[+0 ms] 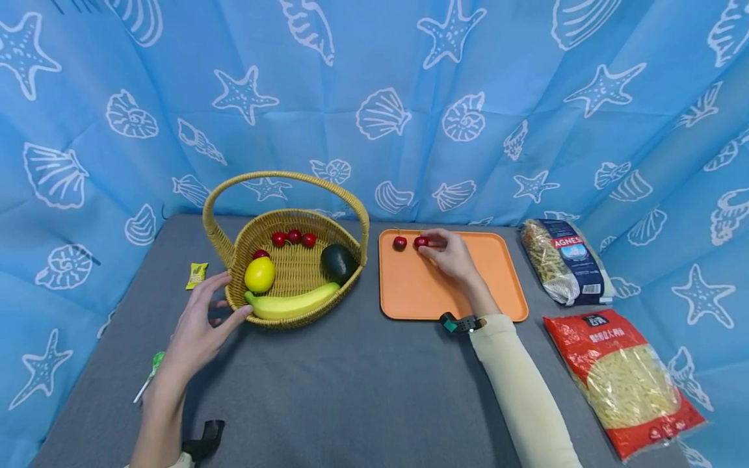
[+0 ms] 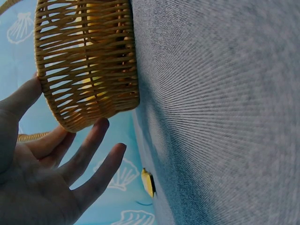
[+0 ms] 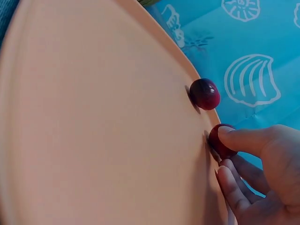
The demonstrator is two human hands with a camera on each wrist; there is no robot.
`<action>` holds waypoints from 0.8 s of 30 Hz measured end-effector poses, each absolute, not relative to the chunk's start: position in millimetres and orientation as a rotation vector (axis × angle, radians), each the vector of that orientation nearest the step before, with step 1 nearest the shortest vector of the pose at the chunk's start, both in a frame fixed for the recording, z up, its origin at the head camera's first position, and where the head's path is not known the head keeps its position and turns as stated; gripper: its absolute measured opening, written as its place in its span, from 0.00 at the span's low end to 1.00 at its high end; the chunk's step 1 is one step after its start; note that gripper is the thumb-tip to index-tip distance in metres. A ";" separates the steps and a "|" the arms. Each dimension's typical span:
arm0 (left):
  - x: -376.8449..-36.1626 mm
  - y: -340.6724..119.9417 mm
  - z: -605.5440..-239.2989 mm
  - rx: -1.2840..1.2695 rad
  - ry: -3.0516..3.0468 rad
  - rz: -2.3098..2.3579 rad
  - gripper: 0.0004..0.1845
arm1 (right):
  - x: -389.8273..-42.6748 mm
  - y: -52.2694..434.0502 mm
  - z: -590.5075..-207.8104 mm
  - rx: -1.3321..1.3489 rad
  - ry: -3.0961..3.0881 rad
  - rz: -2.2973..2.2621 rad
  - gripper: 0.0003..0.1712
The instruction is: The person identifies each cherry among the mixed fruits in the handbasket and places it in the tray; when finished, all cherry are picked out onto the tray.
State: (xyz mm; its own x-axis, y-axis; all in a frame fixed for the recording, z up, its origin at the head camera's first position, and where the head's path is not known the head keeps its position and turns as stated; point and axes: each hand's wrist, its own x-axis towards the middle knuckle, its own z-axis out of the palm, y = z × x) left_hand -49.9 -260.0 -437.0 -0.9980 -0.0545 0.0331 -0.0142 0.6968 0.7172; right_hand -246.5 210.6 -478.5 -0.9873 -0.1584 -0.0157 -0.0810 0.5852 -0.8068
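Orange tray (image 1: 409, 286), smooth, round-cornered, where my remote right hand (image 1: 453, 255) pinched a glossy round cherry (image 1: 420, 242) between thumb and fingers near the far edge, another cherry (image 1: 400, 243) beside it, while my left hand (image 1: 197, 328), fingers spread, touched a curved basket (image 1: 295, 265) of woven wicker.

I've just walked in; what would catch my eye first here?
Probably the wicker basket, left of the orange tray, with a banana inside and the left hand at its rim. On the tray, the right hand pinches one of two cherries. A blue curtain hangs behind.
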 end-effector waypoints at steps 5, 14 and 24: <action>-50.0 -260.4 -437.2 0.056 -2.843 -1.208 0.42 | -246.9 211.4 -478.0 -0.226 2.712 -1.373 0.25; -49.6 -259.5 -438.1 0.047 -2.841 -1.198 0.42 | -239.5 213.8 -467.4 -0.186 2.648 -1.509 0.24; -48.7 -260.1 -438.7 0.034 -2.830 -1.204 0.41 | -203.4 192.6 -425.2 -0.502 2.602 -1.797 0.21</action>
State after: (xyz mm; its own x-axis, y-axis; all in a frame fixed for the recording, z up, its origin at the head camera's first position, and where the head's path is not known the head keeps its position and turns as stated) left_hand -48.7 -260.1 -438.7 -0.9976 -0.0462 0.0517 0.0052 0.6936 0.7204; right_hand -203.4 192.6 -425.2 -0.9491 -0.2209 0.2244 -0.2881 0.3214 -0.9021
